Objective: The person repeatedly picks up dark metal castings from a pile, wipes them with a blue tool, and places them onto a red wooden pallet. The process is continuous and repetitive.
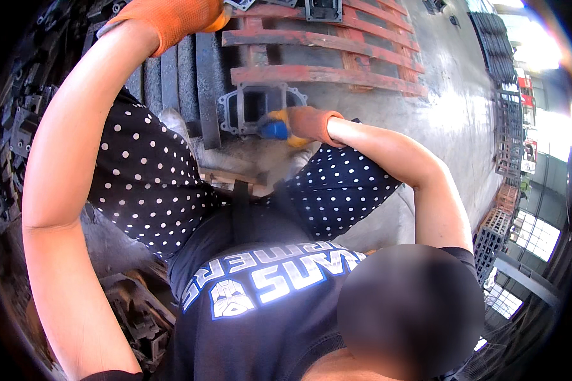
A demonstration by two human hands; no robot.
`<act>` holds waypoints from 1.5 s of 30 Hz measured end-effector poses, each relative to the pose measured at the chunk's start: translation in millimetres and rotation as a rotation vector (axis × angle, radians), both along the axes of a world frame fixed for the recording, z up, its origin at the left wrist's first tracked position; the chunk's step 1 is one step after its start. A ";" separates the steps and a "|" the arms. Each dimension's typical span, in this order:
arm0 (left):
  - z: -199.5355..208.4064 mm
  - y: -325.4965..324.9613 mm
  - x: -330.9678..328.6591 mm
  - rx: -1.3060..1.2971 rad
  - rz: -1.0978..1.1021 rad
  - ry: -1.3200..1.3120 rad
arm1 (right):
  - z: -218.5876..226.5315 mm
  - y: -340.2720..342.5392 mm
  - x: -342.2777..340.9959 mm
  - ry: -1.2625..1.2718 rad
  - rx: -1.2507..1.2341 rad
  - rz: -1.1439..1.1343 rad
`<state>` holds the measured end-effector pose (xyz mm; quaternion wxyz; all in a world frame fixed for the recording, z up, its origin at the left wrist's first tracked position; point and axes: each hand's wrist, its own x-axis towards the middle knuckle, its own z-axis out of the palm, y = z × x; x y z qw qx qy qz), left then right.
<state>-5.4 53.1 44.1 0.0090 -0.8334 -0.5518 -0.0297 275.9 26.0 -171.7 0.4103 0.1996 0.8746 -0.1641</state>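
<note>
1. the casting (240, 108) lies on the near side of the pallet (324, 75), just off its closest slat; it is an open grey frame with small lugs along its rim and a dark hollow in the middle.
2. the right hand (305, 124), gloved, is on the near side of the pallet, at the casting's closer right part. its fingers curl around a blue thing (274, 130), whose kind is too blurred to tell; whether that touches the rim cannot be told.
3. the left hand (171, 25), gloved, is left of the pallet, above dark bars (208, 89). whether its fingers are spread, pressed together or pinching something cannot be told.
4. the casting looks like metal, so it is probably heavy for its size and stiff, with no give. thin lugs may chip if knocked, and any oil would make it slippery.
5. the best hold is likely the two opposite side walls, left and right as seen facing the pallet, gloves on against rough edges.
</note>
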 end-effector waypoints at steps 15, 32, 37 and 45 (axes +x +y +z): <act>-4.5 -4.5 -3.2 -0.077 0.086 0.051 | 64.4 -2.3 47.5 0.172 -0.105 -0.792; -37.2 7.2 -0.3 0.164 -0.149 0.031 | 34.6 9.3 72.5 0.081 0.064 -0.518; -41.5 5.2 1.0 0.192 -0.107 -0.075 | 40.4 33.3 76.5 0.156 0.098 -0.747; -43.8 10.8 -4.5 0.110 -0.040 0.071 | 10.3 64.6 72.5 0.319 0.048 -1.122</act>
